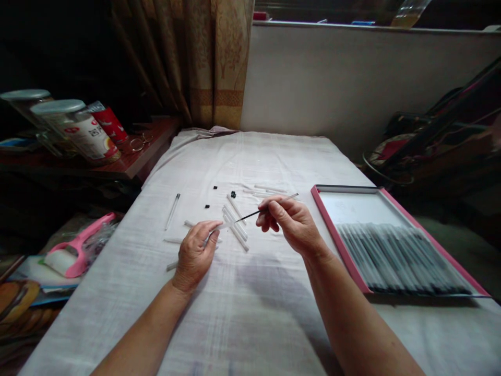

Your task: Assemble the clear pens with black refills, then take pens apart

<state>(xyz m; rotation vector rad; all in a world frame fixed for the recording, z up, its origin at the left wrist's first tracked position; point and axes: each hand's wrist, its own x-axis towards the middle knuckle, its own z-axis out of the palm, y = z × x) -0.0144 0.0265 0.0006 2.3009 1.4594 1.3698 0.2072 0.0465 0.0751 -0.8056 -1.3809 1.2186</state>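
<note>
My left hand (pixel 194 251) rests on the white cloth (pixel 250 292) and pinches a clear pen barrel (pixel 224 226) that points right. My right hand (pixel 291 219) pinches a thin ink refill (pixel 250 214), its dark tip aimed left at the barrel's open end, a short gap between them. Several loose clear barrels (pixel 236 225) lie on the cloth just beyond both hands. Small black caps (pixel 233 194) are scattered farther back. One assembled pen (pixel 172 210) lies alone to the left.
A pink-rimmed box lid (pixel 329 219) at the right holds a row of several finished pens (pixel 395 256). On a wooden side table (pixel 133 162) to the left stand jars (pixel 78 130). A pink lint roller (pixel 74 253) lies lower left. A curtain and a wall stand behind.
</note>
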